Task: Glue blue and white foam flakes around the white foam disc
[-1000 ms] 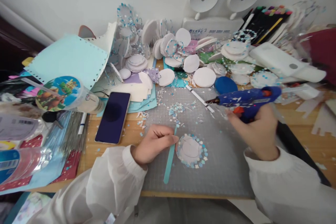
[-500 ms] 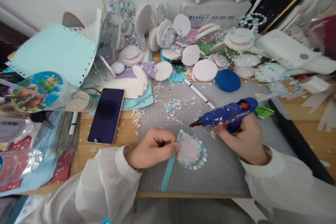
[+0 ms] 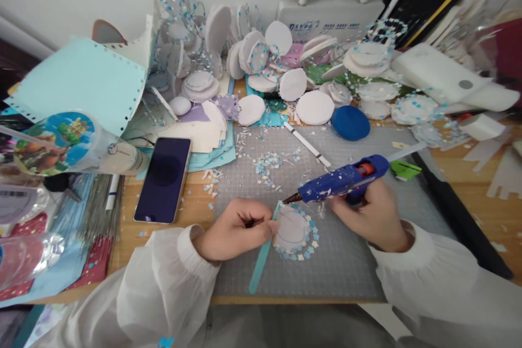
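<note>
My left hand (image 3: 240, 230) is closed in a pinch on a flat teal stick (image 3: 261, 263), which slants down toward the mat's front edge. Beside those fingers is a round white piece (image 3: 291, 225) ringed with small blue and white flowers (image 3: 309, 250). My right hand (image 3: 373, 215) grips a blue glue gun (image 3: 340, 178). Its dark nozzle is at the top of the teal stick, by the upper left of the ring; whether they touch I cannot tell. Loose tiny flowers (image 3: 267, 166) lie on the grey cutting mat (image 3: 346, 269) beyond my hands.
A phone (image 3: 163, 179) and a lidded cup (image 3: 69, 138) stand to the left. White discs (image 3: 315, 107) and a blue disc (image 3: 351, 123) crowd the back. A white pen (image 3: 307, 144) lies on the mat; a long black object (image 3: 460, 212) is at the right.
My right hand has moved left with the glue gun, bringing the nozzle to the top of the teal stick. My left hand has kept its pinch. The view has shifted slightly.
</note>
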### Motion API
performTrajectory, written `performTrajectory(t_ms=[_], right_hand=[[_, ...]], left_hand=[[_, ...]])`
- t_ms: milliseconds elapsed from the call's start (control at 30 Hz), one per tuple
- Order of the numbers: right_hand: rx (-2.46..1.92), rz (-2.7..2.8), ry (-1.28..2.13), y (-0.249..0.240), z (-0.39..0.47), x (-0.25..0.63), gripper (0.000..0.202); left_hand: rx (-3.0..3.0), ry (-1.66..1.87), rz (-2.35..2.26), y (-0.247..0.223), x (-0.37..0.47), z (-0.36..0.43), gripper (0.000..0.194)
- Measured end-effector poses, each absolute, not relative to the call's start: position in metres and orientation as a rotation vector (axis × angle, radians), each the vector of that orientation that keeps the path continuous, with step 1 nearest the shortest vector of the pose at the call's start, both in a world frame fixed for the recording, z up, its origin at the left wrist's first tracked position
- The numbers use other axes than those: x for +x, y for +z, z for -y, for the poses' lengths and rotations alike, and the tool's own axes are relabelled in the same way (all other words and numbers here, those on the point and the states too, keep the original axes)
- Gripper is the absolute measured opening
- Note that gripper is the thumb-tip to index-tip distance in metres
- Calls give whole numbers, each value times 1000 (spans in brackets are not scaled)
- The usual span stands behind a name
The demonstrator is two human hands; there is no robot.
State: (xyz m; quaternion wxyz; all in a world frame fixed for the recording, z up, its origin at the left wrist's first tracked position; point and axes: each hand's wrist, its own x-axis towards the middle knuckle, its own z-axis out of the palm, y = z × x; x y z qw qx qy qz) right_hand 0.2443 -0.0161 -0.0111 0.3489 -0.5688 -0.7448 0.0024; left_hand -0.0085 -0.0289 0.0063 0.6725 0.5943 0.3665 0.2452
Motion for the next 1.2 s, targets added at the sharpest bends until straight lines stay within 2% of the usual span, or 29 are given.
performTrajectory(t_ms=[200, 567, 833, 1067, 1200], right_hand=[[-1396, 1965, -89, -12, 16, 244, 13], [-1479, 1980, -46, -11, 17, 246, 15], [-1519, 1843, -259, -15, 15, 251, 22], [-1902, 1586, -236, 0, 11, 276, 34], [-1982, 1557, -226, -4, 17, 305, 38]], left_hand=[[1342, 548, -816, 7, -9, 28, 41], [1332, 552, -813, 6, -9, 28, 42], [1334, 542, -814, 7, -9, 28, 43], [1350, 564, -839, 5, -10, 29, 44], [1367, 559, -838, 5, -10, 30, 44]])
